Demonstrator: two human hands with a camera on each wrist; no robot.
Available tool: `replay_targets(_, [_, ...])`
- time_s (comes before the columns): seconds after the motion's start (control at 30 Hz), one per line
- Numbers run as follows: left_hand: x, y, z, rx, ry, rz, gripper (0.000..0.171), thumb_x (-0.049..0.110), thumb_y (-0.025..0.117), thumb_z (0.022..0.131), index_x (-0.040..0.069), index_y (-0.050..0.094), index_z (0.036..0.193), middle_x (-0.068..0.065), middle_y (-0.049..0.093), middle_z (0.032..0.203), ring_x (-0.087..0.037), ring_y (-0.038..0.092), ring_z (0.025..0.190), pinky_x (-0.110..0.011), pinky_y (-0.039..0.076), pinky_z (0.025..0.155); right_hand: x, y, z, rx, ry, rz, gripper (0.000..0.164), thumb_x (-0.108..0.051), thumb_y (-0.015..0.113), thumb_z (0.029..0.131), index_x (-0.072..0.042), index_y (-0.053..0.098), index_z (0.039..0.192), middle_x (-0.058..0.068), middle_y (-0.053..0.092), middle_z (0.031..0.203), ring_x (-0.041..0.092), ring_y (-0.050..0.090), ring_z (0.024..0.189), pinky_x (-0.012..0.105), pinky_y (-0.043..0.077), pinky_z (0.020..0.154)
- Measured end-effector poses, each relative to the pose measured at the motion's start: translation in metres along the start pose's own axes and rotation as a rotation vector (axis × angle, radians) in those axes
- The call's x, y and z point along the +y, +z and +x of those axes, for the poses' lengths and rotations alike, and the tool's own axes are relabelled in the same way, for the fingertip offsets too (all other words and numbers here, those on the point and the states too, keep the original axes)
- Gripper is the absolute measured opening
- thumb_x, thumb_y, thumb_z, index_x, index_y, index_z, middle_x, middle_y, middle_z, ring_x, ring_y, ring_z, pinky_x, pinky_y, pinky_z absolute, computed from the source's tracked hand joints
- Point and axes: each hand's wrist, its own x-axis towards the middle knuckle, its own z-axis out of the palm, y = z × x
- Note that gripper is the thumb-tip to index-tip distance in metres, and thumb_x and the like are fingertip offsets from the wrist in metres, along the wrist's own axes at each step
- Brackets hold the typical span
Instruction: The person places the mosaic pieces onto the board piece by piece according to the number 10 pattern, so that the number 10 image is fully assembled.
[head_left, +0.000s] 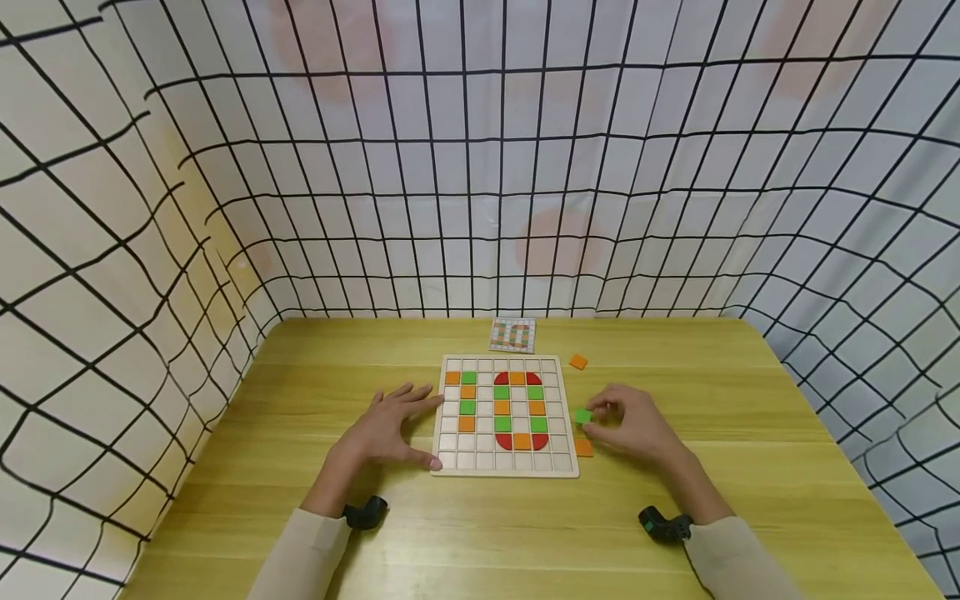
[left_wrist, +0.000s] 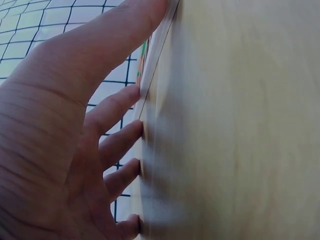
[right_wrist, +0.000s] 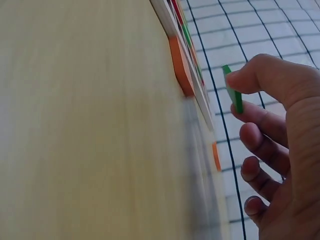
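Observation:
A white gridded board [head_left: 480,461] lies on the table, with orange and green square tiles and red rounded corner tiles set in its cells. They form a hooked column at left and a closed ring at right. My left hand [head_left: 386,425] is spread at the board's left side, thumb at the lower left corner and index fingertip at the left edge. Just off the right edge, my right hand [head_left: 630,421] pinches a green square tile [right_wrist: 234,92] between thumb and index finger, raised above the table in the right wrist view. The other right fingers are loosely bent.
One orange tile [head_left: 583,448] lies against the board's right edge, below the right hand. Another orange tile [head_left: 578,362] lies farther back. Behind the board is a small pattern card [head_left: 513,335]. Black wire mesh [head_left: 480,192] over white sheeting surrounds the wooden table [head_left: 360,333].

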Motion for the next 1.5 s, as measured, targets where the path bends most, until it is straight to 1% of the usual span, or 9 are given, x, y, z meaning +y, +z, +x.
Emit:
replay_targets(0.2, [0.0,0.0,-0.001,0.016,0.013,0.001,0.106,0.075,0.082,0.066,0.03,0.047,0.156,-0.005,0.037,0.167,-0.041,0.026,0.156,-0.076,0.011,0.121,-0.017,0.019,0.014,-0.015,-0.027,0.033,0.02,-0.024,0.089,0.078,-0.024,0.077,0.094,-0.003,0.067,0.089,0.016,0.056,0.085,0.032,0.046,0.078])
replay_targets(0.33, [0.0,0.0,-0.001,0.025,0.013,0.004,0.105,0.075,0.082,0.067,0.03,0.048,0.155,-0.005,0.038,0.166,-0.042,0.027,0.156,-0.076,0.012,0.121,-0.028,0.035,0.024,-0.031,-0.096,0.05,0.019,-0.024,0.089,0.077,-0.022,0.079,0.094,-0.005,0.067,0.088,0.017,0.055,0.083,0.031,0.046,0.074])
replay_targets(0.5, [0.0,0.0,-0.001,0.023,0.007,0.003,0.108,0.076,0.083,0.064,0.03,0.049,0.155,-0.005,0.038,0.166,-0.042,0.027,0.156,-0.076,0.012,0.121,-0.042,0.057,0.034,-0.036,-0.162,0.057,0.019,-0.028,0.089,0.077,-0.021,0.08,0.092,-0.007,0.067,0.087,0.012,0.058,0.081,0.03,0.052,0.075])
replay_targets(0.7, [0.0,0.0,-0.001,0.029,0.0,0.0,0.108,0.077,0.083,0.063,0.032,0.049,0.155,-0.005,0.038,0.166,-0.041,0.027,0.156,-0.075,0.012,0.121,-0.06,0.078,0.043,-0.068,-0.159,0.116,0.018,-0.028,0.087,0.079,-0.021,0.08,0.094,-0.005,0.067,0.085,0.013,0.058,0.081,0.029,0.051,0.075])
replay_targets(0.83, [0.0,0.0,-0.001,0.037,0.004,0.004,0.107,0.077,0.083,0.063,0.032,0.049,0.154,-0.005,0.038,0.166,-0.041,0.028,0.156,-0.076,0.012,0.121,-0.067,0.091,0.049,-0.082,-0.184,0.104,0.014,-0.029,0.087,0.08,-0.024,0.079,0.091,-0.006,0.064,0.078,0.011,0.056,0.077,0.027,0.048,0.073])
replay_targets(0.93, [0.0,-0.001,0.0,0.036,0.001,0.0,0.107,0.077,0.083,0.063,0.032,0.05,0.154,-0.004,0.038,0.166,-0.04,0.027,0.156,-0.075,0.012,0.121,-0.072,0.1,0.052,-0.093,-0.203,0.102,0.013,-0.028,0.087,0.081,-0.022,0.08,0.09,-0.007,0.061,0.075,0.01,0.054,0.075,0.026,0.048,0.072])
replay_targets(1.2, [-0.001,0.002,0.0,0.032,-0.004,0.005,0.107,0.078,0.083,0.063,0.032,0.05,0.154,-0.004,0.038,0.166,-0.04,0.027,0.156,-0.075,0.012,0.121,-0.089,0.114,0.052,-0.133,-0.141,0.067,0.016,-0.033,0.086,0.081,-0.024,0.08,0.094,-0.01,0.061,0.075,0.008,0.054,0.077,0.026,0.047,0.073])
replay_targets(1.3, [-0.001,0.001,0.0,0.031,-0.005,0.004,0.107,0.078,0.082,0.063,0.033,0.049,0.154,-0.004,0.038,0.167,-0.04,0.026,0.156,-0.075,0.011,0.121,-0.093,0.118,0.051,-0.163,-0.146,0.072,0.017,-0.032,0.085,0.082,-0.023,0.081,0.096,-0.011,0.057,0.068,0.005,0.052,0.07,0.024,0.047,0.07])
replay_targets(1.5, [-0.001,0.001,0.0,0.03,-0.006,0.003,0.106,0.078,0.082,0.064,0.033,0.05,0.154,-0.004,0.038,0.166,-0.04,0.026,0.157,-0.075,0.012,0.121,-0.097,0.122,0.05,-0.211,-0.161,0.081,0.02,-0.03,0.084,0.084,-0.02,0.083,0.101,-0.013,0.044,0.053,0.002,0.042,0.053,0.021,0.045,0.064])
